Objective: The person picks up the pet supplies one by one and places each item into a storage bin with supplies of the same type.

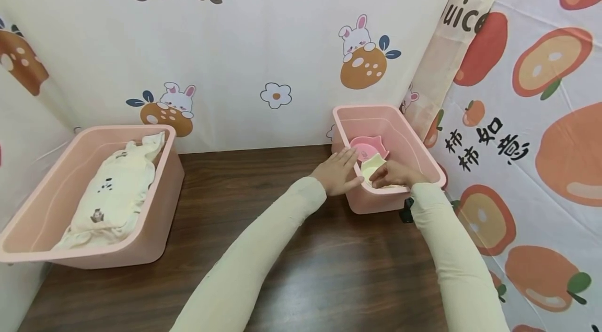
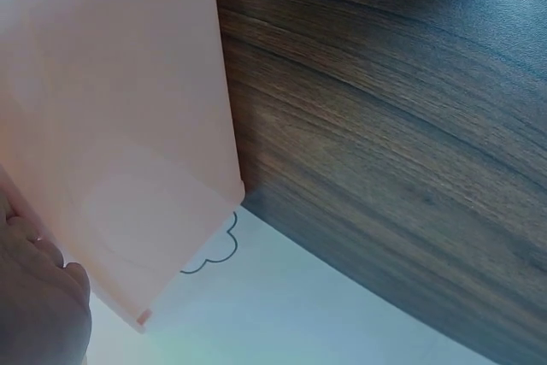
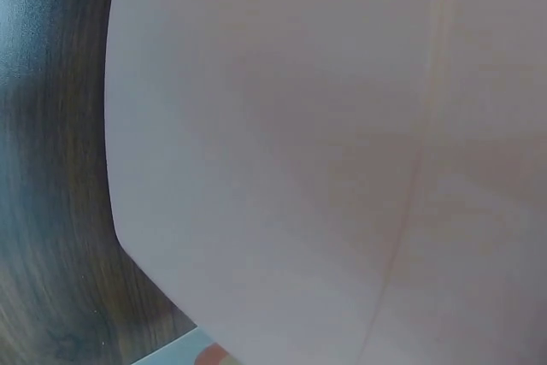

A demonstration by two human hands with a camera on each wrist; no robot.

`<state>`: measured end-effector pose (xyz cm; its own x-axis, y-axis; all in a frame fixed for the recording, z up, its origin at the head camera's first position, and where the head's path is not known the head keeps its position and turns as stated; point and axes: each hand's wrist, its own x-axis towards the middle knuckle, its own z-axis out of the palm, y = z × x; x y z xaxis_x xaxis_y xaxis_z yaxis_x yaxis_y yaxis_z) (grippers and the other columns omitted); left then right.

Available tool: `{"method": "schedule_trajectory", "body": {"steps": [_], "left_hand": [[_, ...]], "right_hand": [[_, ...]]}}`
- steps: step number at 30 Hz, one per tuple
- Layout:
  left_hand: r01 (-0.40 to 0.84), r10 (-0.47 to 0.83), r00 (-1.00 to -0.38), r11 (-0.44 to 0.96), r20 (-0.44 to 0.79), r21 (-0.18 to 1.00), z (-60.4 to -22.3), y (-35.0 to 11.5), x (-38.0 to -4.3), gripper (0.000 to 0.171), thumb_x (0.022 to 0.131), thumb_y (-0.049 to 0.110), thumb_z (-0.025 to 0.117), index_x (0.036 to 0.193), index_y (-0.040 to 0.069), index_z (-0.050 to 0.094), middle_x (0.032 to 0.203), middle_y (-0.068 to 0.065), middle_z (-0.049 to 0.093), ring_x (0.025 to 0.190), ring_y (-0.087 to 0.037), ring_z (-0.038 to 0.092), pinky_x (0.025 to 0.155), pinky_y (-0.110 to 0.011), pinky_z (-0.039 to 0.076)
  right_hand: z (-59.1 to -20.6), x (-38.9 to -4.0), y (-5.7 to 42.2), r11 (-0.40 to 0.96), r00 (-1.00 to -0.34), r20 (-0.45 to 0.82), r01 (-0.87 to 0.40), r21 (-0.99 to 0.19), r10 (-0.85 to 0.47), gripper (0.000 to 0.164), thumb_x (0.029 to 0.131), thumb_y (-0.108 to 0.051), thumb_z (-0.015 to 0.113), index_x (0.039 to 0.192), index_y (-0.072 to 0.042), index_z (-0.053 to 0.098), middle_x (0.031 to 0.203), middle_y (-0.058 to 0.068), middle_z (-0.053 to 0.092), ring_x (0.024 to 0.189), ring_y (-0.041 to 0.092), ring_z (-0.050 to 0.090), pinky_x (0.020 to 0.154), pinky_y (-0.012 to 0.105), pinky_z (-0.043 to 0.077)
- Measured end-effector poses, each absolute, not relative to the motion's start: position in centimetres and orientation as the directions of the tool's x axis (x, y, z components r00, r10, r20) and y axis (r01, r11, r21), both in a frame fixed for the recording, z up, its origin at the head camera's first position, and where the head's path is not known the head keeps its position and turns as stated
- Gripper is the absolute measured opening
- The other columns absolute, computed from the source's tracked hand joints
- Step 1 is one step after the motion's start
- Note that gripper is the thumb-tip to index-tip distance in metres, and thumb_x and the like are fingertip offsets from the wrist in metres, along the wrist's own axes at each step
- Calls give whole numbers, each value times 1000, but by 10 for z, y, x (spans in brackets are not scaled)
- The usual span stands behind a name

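In the head view, a pink plastic bin (image 1: 423, 157) stands at the right. Inside it lie a pink bowl (image 1: 364, 150) with pointed ears on its rim and, nearer to me, a pale yellow bowl (image 1: 370, 166) of similar shape. My right hand (image 1: 394, 174) reaches over the near rim and pinches the pale yellow bowl; its fingertips are partly hidden. With fingers extended, my left hand (image 1: 336, 171) rests on the bin's left rim. The left wrist view catches its curved fingers (image 2: 47, 254) at the rim, while the right wrist view has only the bin's outer wall (image 3: 256, 143).
Another pink bin (image 1: 160, 201) stands at the left, holding a cream-coloured cloth bundle (image 1: 110, 191) with small printed figures. Both bins are on a dark wooden table (image 1: 235, 191). Printed curtains (image 1: 263, 34) hang behind and at the right. A small black object (image 1: 407, 212) shows beside my right wrist.
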<state>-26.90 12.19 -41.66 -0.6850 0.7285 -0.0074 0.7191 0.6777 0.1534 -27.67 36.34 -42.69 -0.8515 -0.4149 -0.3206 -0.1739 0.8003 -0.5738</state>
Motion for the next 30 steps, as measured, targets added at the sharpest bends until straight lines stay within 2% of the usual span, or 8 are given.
{"method": "schedule_trajectory", "body": {"steps": [8, 12, 17, 20, 24, 27, 30], "left_hand": [[723, 733, -680, 673, -14, 155, -418, 123, -268, 75, 99, 57, 25, 155, 10, 8, 162, -5, 8, 148, -18, 2, 119, -34, 11], [723, 731, -682, 676, -10, 140, -414, 121, -267, 75, 99, 57, 23, 155, 9, 9, 162, -6, 9, 148, -19, 4, 119, -35, 12], [705, 714, -699, 696, -32, 135, -410, 119, -265, 74, 100, 56, 25, 155, 9, 8, 162, -4, 5, 148, -21, 5, 119, -36, 12], [688, 702, -710, 707, -52, 165, -411, 119, -265, 75, 100, 57, 23, 155, 10, 4, 162, -2, 0, 148, -20, 2, 119, -35, 11], [681, 703, -708, 706, -72, 196, -412, 117, -266, 73, 101, 55, 25, 155, 10, 5, 162, -2, -1, 148, -21, 2, 119, -36, 10], [684, 708, -701, 702, -90, 199, -408, 111, -267, 73, 100, 54, 29, 155, 10, 8, 162, -3, 2, 148, -22, 5, 119, -39, 11], [678, 702, -704, 710, -110, 192, -402, 101, -269, 73, 100, 54, 33, 155, 11, 10, 162, -3, 5, 148, -23, 7, 119, -39, 11]], "right_hand": [[-425, -276, 362, 817, -875, -266, -215, -536, -405, 31, 88, -19, 70, 108, 5, 70, 98, 13, 72, 87, 17, 60, 78, 30, 48], [-425, -278, 362, 807, -883, -228, -236, -541, -411, 31, 89, -18, 68, 109, 6, 70, 101, 14, 72, 88, 17, 62, 79, 30, 50], [-424, -281, 360, 784, -886, -165, -281, -554, -434, 25, 91, -16, 66, 102, 6, 72, 87, 14, 71, 72, 10, 56, 67, 24, 48], [-422, -281, 357, 784, -889, -142, -298, -545, -436, 23, 92, -16, 64, 98, 4, 73, 82, 16, 69, 67, 11, 53, 63, 26, 46], [-414, -281, 350, 797, -888, -89, -356, -487, -450, 27, 94, -16, 61, 104, 7, 70, 95, 18, 71, 85, 25, 65, 78, 39, 53], [-406, -279, 345, 810, -897, -44, -374, -452, -439, 30, 95, -14, 59, 110, 10, 66, 104, 22, 69, 99, 35, 64, 88, 49, 50], [-395, -277, 341, 818, -919, -12, -345, -460, -395, 31, 95, -13, 58, 112, 13, 64, 106, 26, 68, 100, 38, 63, 90, 52, 49]]}}
